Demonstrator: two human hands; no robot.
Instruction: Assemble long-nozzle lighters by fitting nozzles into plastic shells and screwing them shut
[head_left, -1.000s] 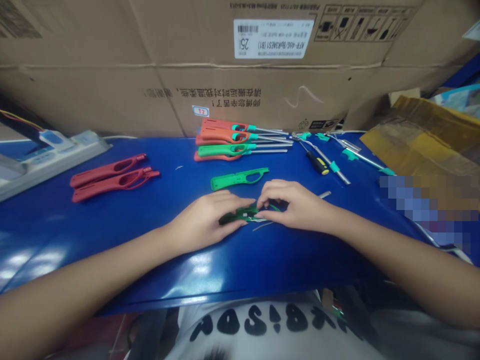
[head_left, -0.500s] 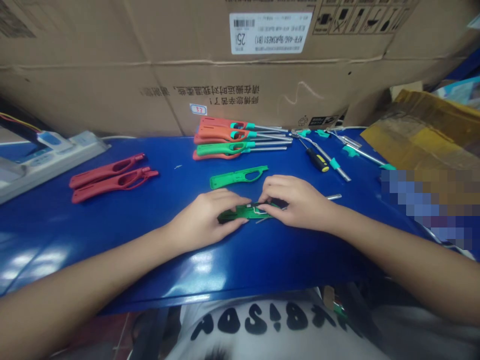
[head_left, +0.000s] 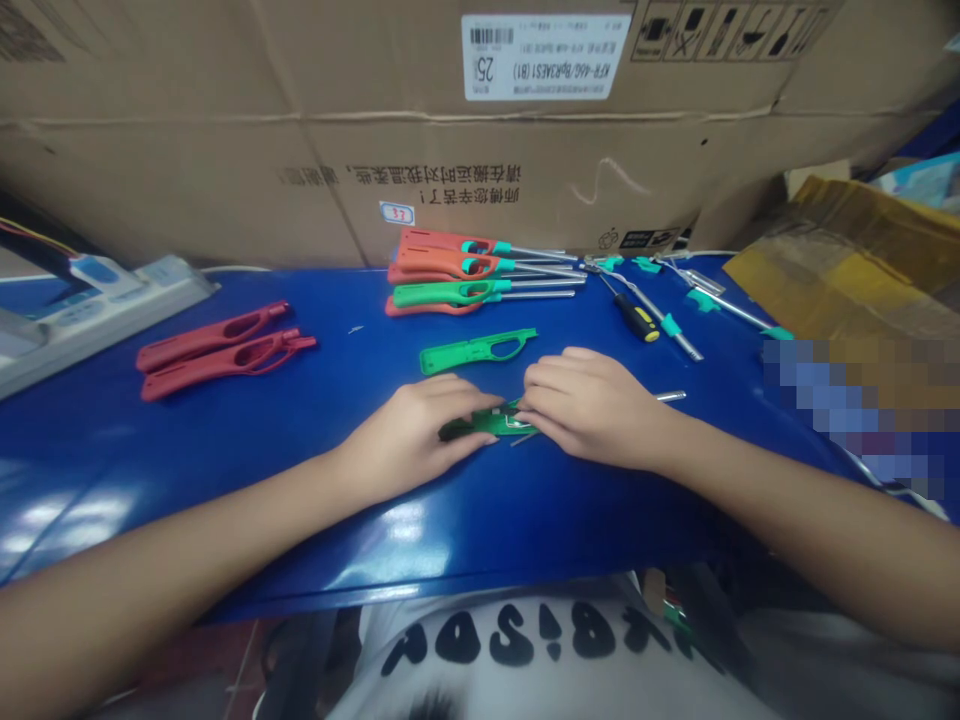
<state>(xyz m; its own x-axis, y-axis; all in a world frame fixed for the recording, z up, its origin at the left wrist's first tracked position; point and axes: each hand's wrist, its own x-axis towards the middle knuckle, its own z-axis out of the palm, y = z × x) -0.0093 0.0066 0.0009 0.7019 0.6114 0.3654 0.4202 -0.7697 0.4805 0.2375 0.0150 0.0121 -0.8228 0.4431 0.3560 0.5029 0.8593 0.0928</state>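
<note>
A green lighter casing half [head_left: 486, 424] lies low over the blue table, with dark and wire-like parts inside it. My left hand [head_left: 416, 430] grips its left end between thumb and fingers. Over its right part my right hand [head_left: 592, 410] is closed, fingertips pinched on the casing and the small parts in it; those fingers hide most of that end. A metal tube [head_left: 671, 396] sticks out to the right behind my right hand. Just beyond my hands rests another green casing half [head_left: 478, 352], its trigger loop to the right.
Assembled orange and green lighters [head_left: 450, 270] are stacked against the cardboard box [head_left: 330, 190]. Two red casing halves [head_left: 225, 355] and a power strip [head_left: 112, 310] sit left. A screwdriver [head_left: 636, 318], metal tubes [head_left: 682, 340] and a taped carton [head_left: 847, 260] are on the right.
My right hand's fingers have curled further over the casing, covering more of its right part. My left hand keeps its grip, and the view has shifted slightly.
</note>
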